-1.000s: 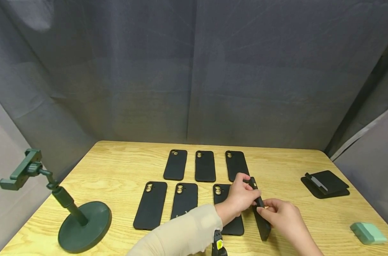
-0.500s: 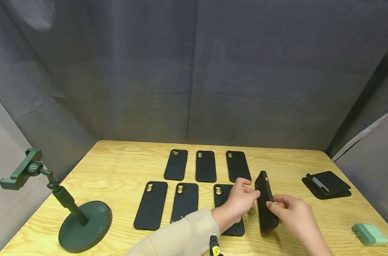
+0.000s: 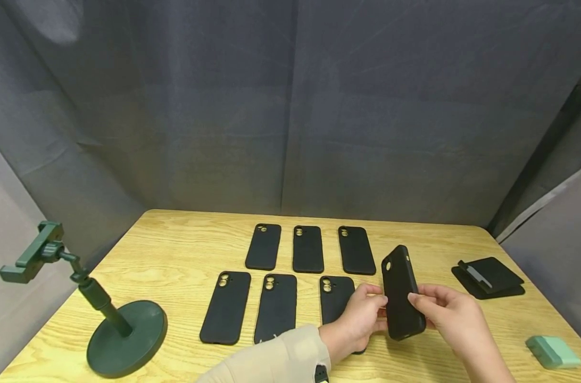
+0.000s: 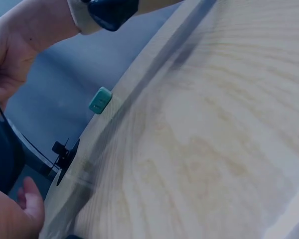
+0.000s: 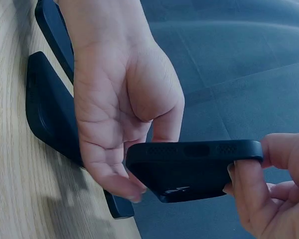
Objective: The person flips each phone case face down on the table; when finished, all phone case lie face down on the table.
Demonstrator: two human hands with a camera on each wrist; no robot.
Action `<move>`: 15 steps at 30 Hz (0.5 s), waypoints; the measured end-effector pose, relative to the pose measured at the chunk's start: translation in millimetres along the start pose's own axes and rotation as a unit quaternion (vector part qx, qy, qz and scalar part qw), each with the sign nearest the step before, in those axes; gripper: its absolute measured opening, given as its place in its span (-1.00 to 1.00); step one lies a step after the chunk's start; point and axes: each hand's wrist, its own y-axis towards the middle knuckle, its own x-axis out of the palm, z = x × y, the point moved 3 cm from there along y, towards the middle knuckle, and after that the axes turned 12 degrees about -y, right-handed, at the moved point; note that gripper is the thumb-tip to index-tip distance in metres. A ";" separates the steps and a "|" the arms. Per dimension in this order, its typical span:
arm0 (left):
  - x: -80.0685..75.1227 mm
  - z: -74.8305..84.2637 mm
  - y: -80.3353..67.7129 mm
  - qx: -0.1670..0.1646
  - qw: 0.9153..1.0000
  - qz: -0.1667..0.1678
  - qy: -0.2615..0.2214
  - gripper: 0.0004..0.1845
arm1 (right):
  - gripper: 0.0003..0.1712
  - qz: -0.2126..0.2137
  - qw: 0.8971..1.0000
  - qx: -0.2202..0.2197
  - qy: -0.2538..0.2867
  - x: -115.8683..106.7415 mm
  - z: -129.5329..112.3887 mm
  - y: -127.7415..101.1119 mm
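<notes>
Two hands on one black phone case [image 3: 401, 295], lifted off the wooden table [image 3: 175, 250] and tilted near upright, camera cutout at top. Right hand [image 3: 455, 314] pinching its right edge, thumb on the back, fingers curled behind. Left hand [image 3: 362, 319] with thumb and fingertips curled onto the left edge. Six more black cases [image 3: 307, 248] lying flat in two rows just left of it. Green phone stand [image 3: 104, 319] far left, mint box [image 3: 551, 350] and a black folded holder [image 3: 489, 275] off to the right.
</notes>
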 end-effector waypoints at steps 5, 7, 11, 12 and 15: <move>-0.5 -1.2 -2.8 0.003 0.999 -0.013 -0.035 -0.82 | -0.37 -0.003 1.000 0.000 0.008 -0.5 2.1 1.2; -1.8 0.1 -3.5 0.010 0.999 -0.014 -0.038 -0.78 | -0.37 -0.004 1.000 0.002 0.011 -1.1 3.9 2.8; -6.3 3.2 -4.1 0.031 0.999 0.000 -0.013 -0.72 | -0.35 -0.014 1.000 0.010 0.001 -1.8 9.0 7.9; -7.7 4.3 -4.5 0.036 0.999 0.009 0.001 -0.71 | -0.34 -0.017 1.000 0.011 -0.005 -1.8 10.6 9.3; -12.0 7.5 -5.6 0.052 0.997 0.034 0.049 -0.71 | -0.35 -0.027 0.999 0.008 -0.021 -0.8 15.4 12.5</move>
